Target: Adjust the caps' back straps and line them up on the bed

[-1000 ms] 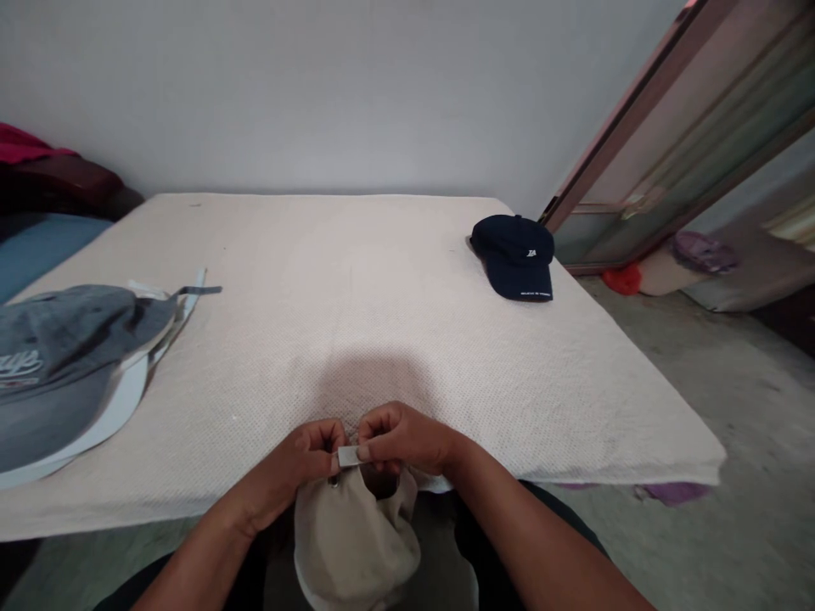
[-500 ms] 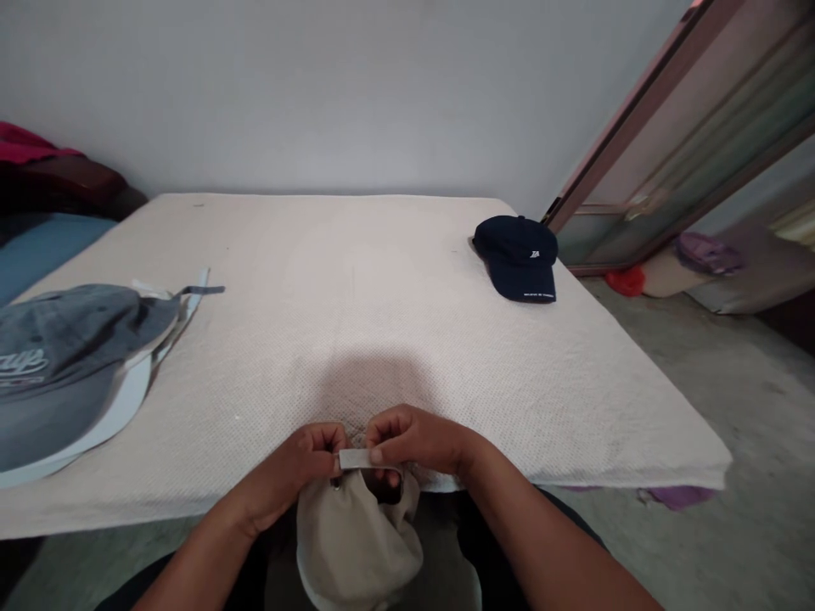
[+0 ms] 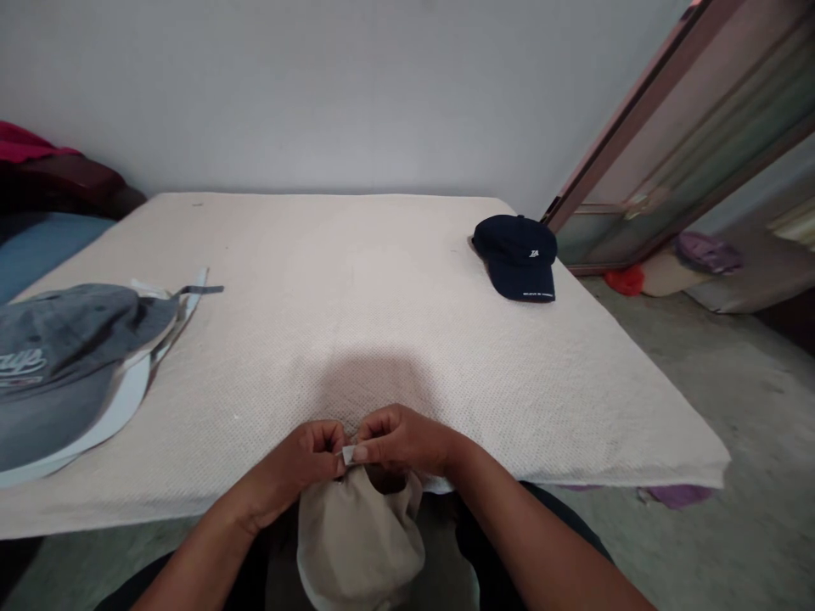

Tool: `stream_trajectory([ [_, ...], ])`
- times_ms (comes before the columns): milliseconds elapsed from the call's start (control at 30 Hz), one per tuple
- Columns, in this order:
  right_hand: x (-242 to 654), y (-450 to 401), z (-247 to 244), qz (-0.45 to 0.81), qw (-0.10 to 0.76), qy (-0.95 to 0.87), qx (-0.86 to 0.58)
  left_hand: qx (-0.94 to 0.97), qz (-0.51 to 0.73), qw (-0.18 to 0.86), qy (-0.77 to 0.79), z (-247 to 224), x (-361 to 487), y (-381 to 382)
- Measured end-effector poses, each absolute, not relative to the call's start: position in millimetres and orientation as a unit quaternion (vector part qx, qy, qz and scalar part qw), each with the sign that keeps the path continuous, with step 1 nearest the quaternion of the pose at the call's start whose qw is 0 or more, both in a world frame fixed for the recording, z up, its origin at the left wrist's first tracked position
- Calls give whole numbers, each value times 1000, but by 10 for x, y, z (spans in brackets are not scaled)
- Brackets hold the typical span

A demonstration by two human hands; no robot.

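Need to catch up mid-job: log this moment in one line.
right hand: pinching pale strap of beige cap | left hand: closed at strap's end | grey cap: left on table | navy cap: back right

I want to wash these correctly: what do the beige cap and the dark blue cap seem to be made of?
Beige cap: soft, matte cloth, perhaps cotton, since it gathers into loose folds. Dark blue cap: probably matte cloth too, since it shows no shine; the fibre cannot be told.
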State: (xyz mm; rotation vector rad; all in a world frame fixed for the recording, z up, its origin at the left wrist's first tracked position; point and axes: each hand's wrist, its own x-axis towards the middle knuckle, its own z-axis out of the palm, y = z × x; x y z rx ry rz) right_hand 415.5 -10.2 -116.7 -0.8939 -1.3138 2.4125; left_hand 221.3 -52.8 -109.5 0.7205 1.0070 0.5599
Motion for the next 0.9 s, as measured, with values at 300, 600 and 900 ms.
stream_trajectory([
  [300,4170,-54,-1227,829,116,-447,-316,290,267,803,447,-1047,2156,-533],
  [600,4186,-50,-1245,843,117,-433,-299,279,277,808,438,-1080,2152,-523],
  [900,4229,-57,-1244,855,136,-412,-283,278,283,803,445,-1091,2179,-525],
])
